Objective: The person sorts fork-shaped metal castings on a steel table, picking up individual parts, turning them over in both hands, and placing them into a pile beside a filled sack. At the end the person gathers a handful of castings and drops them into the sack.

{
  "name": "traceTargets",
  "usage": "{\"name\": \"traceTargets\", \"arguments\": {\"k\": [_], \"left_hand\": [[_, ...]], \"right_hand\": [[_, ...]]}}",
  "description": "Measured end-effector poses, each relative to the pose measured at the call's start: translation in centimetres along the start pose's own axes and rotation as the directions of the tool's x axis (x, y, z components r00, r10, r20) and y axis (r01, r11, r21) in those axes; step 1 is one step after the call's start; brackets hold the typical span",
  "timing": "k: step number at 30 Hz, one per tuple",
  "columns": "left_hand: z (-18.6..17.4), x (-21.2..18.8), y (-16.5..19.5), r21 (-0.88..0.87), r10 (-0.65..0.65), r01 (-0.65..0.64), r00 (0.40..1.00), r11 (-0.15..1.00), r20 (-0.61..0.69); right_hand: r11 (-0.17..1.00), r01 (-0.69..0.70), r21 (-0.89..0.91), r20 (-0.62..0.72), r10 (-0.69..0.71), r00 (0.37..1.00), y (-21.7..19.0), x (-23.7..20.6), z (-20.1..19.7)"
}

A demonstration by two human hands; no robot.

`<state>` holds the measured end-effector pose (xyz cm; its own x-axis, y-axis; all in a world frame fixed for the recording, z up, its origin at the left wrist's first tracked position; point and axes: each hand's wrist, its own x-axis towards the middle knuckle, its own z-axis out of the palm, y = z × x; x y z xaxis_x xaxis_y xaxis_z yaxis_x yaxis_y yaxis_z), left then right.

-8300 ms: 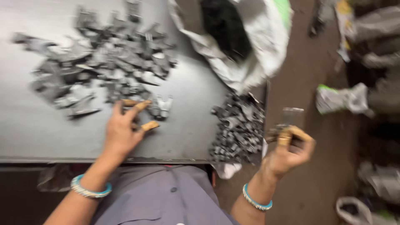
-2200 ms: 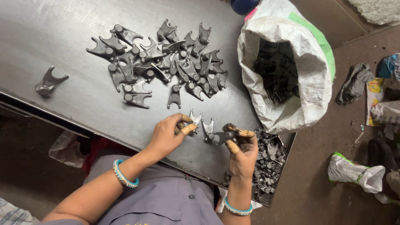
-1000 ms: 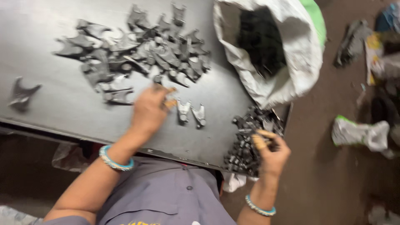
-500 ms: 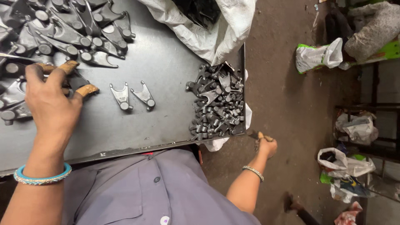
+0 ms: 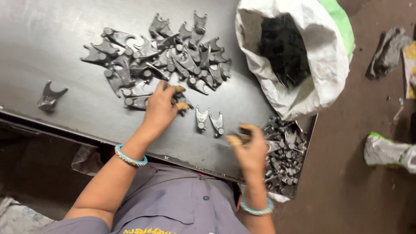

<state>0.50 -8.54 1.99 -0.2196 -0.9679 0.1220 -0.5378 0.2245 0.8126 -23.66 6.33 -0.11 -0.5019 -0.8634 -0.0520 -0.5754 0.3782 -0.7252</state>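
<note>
1. A person stood at a dark metal table (image 5: pixel 52 39), seen from above.
2. The left hand (image 5: pixel 161 108) rested at the near edge of a heap of dark forked metal parts (image 5: pixel 164 56), fingers curled around one part.
3. Two loose forked parts (image 5: pixel 209 121) lay side by side just right of that hand.
4. The right hand (image 5: pixel 250 149) hovered beside a second pile of parts (image 5: pixel 286 156) at the table's right edge; it was blurred, so I could not tell its grip.
5. A white sack (image 5: pixel 303 65) of dark parts sat open behind.
</note>
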Motion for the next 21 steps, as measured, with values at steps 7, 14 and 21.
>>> {"name": "traceTargets", "arguments": {"k": [7, 14, 21], "left_hand": [[-0.5, -2.7, 0.7, -0.047, -0.019, 0.018, 1.0, 0.999, -0.015], [0.8, -5.0, 1.2, -0.09, -0.028, 0.027, 0.999, 0.996, -0.015], [1.8, -5.8, 1.8, -0.207, -0.07, 0.08, 0.996, 0.975, 0.056]], "right_hand": [[0.947, 0.215, -0.24, -0.061, -0.235, 0.97, -4.2, 0.2, 5.4], [0.99, -0.025, 0.137, -0.016, 0.027, 0.999, 0.6, 0.2, 4.3], [0.593, -0.135, 0.794, 0.191, -0.034, 0.981, 3.8, -0.1, 3.5]]}}
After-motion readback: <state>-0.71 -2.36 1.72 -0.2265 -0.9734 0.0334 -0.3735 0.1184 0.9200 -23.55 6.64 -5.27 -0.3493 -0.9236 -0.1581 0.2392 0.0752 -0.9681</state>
